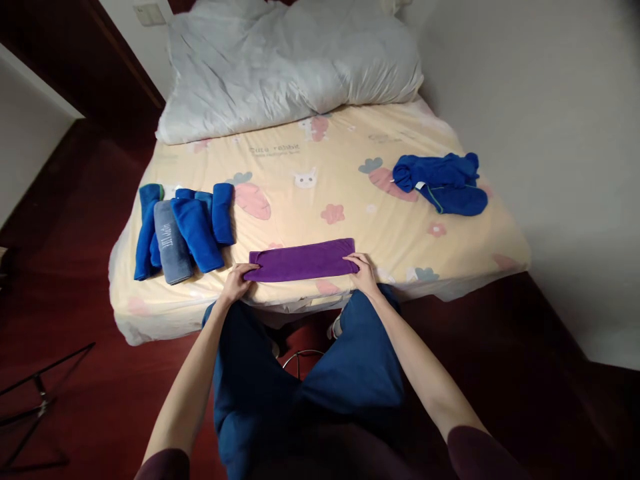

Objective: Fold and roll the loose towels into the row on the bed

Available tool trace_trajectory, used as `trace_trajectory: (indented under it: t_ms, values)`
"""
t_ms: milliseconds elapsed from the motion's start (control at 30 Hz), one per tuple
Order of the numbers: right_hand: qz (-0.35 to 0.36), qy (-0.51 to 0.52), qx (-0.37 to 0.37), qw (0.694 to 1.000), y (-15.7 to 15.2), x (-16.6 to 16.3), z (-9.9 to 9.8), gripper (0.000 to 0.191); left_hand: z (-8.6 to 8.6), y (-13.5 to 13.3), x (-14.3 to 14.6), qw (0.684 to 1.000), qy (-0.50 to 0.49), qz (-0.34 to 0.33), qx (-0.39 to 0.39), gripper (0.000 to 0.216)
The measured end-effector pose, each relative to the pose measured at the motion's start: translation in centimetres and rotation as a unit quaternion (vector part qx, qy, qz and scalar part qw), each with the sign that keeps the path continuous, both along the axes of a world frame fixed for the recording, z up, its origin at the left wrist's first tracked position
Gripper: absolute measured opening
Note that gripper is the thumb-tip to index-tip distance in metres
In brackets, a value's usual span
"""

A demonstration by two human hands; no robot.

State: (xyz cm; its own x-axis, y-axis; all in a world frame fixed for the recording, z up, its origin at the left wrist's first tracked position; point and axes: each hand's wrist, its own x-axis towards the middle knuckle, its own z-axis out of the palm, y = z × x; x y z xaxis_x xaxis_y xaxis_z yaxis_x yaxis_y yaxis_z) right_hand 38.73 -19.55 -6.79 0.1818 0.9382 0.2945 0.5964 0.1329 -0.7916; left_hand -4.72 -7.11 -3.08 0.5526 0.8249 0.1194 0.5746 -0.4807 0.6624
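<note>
A purple towel [303, 261], folded into a long flat strip, lies along the near edge of the bed. My left hand [237, 281] pinches its left end, thumb and fingers at the near corner. At the opposite end, my right hand [364, 272] grips the near right corner in the same way. To the left sits a group of rolled towels, several of them blue [197, 235] and one grey-blue towel [173, 243] with pale lettering. Crumpled blue towels [443, 183] lie loosely at the right, one showing a green edge and a white tag.
The bed has a yellow sheet [300, 213] printed with carrots and rabbits. A bunched white quilt [290, 67] fills its far end. A wall [540, 147] runs along the right side. Thin black metal legs [40, 393] stand on the dark red floor at lower left.
</note>
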Motion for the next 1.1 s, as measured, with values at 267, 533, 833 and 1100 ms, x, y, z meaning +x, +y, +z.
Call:
trace_trajectory:
  t_ms: [267, 533, 833, 1100]
  values:
    - [-0.091, 0.053, -0.031, 0.994, 0.5, -0.1, -1.1, 0.033, -1.7, 0.4, 0.7, 0.977, -0.090, 0.171, -0.092, 0.040]
    - [-0.119, 0.022, -0.075, 0.990, 0.6, -0.1, -1.4, 0.051, -2.4, 0.7, 0.5, 0.966, -0.147, 0.182, -0.113, 0.055]
    - [-0.122, 0.005, -0.078, 0.989, 0.8, -0.1, -0.9, 0.049, -2.1, 0.5, 1.0, 0.954, -0.166, 0.199, -0.154, 0.065]
    - [-0.131, 0.012, -0.069, 0.989, 0.9, -0.2, -0.7, 0.047, -1.5, 0.3, 1.3, 0.967, -0.112, 0.199, -0.114, 0.060]
